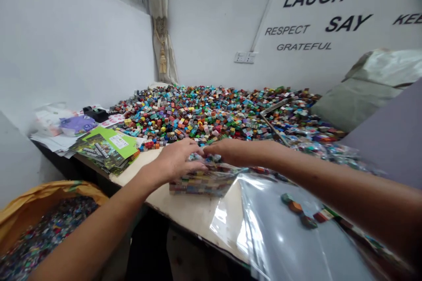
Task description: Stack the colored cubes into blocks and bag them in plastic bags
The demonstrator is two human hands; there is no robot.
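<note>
In the head view, my left hand [180,158] lies over the upper left of a clear plastic bag [227,173], its thumb and fingers apart. Inside the bag are small coloured cubes [194,185] packed in neat rows, blurred here. My right hand [226,151] comes in from the right, palm down over the top of the same bag, close to my left fingertips. Its fingers bend downward and are mostly hidden, so any hold cannot be made out. Some loose cubes show between the two hands. Behind them spreads a large heap of coloured cubes [198,112].
Flat clear bags [280,237] overhang the table's [194,215] front right, with several coloured pieces [308,221] on them. Green printed cards [108,145] lie at left. Below stands a yellow sack [49,189] of small shiny pieces. Two thin strips [275,129] rest on the heap.
</note>
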